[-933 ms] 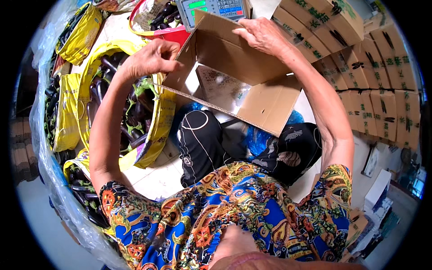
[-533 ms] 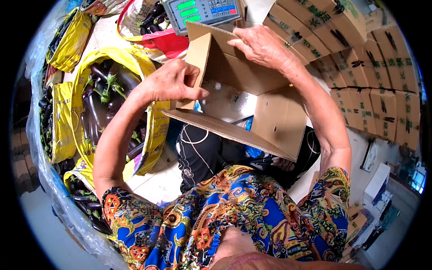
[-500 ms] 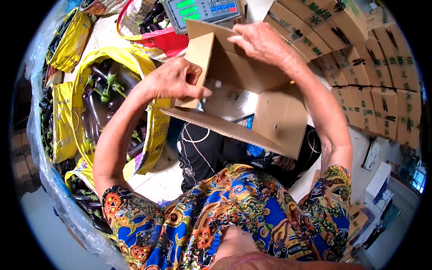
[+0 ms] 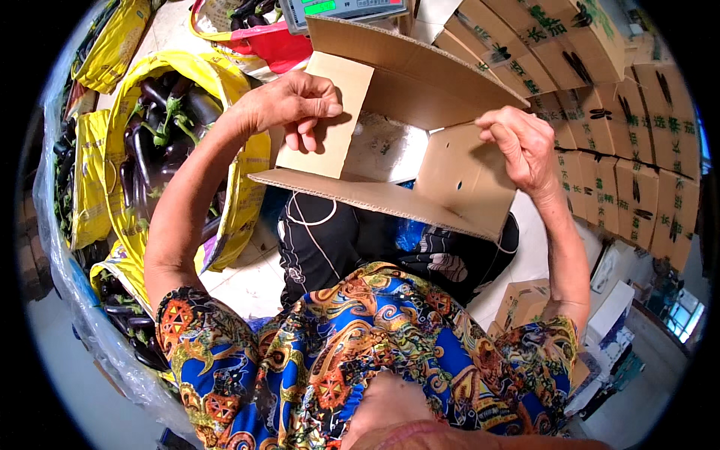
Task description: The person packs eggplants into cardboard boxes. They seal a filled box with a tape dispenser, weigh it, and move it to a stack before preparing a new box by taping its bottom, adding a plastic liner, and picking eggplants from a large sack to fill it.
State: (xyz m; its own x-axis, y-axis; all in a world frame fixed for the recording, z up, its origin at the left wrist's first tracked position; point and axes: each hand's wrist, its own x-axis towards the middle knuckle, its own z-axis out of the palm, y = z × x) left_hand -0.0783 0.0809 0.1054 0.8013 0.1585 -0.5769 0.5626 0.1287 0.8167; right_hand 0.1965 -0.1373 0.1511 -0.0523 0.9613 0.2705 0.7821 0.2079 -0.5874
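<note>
From the head camera, looking down, I have an open cardboard box (image 4: pixel 405 101) between my two hands, just beyond my knees, its flaps spread; I cannot tell what it rests on. My left hand (image 4: pixel 289 105) is over the left flap (image 4: pixel 352 90), thumb stretched across its face and the other fingers loosely curled below it. Whether I am gripping that flap or only resting on it, I cannot tell. My right hand (image 4: pixel 521 150) is at the far corner of the right flap (image 4: pixel 465 180), fingers bent, with only a narrow space between the thumb and the fingertips; I cannot tell whether they touch the cardboard. The near flap (image 4: pixel 375 199) leans out over my black trousers (image 4: pixel 322 251), and some blue plastic (image 4: pixel 409 235) shows beneath its edge.

On the pale floor (image 4: pixel 244 281) to my left stands a yellow bag (image 4: pixel 244 214) full of eggplants (image 4: pixel 142 161), close beside my left forearm. Beyond the box's far left corner are a red bag (image 4: pixel 281 49), with more eggplants in it, and a scale (image 4: pixel 352 9). Stacked cartons (image 4: pixel 630 120) stand past the far right corner.
</note>
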